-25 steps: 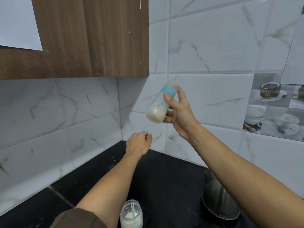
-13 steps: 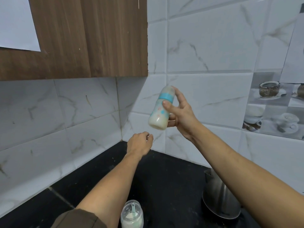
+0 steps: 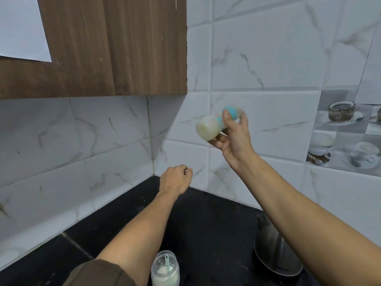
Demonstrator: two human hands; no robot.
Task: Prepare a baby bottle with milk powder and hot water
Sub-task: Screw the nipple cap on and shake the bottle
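Right hand gripped tilted, milky clear-plastic baby bottle | left hand fingers loosely curled, empty | risk: shake-induced slip, spill.

A home kitchen: marble-look wall tiles, wooden cabinet, black countertop.

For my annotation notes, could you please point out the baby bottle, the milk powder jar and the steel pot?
baby bottle [image 3: 207, 130]: head view, milky lower body.
milk powder jar [image 3: 166, 278]: head view, clear front wall.
steel pot [image 3: 272, 250]: head view, shiny side wall.
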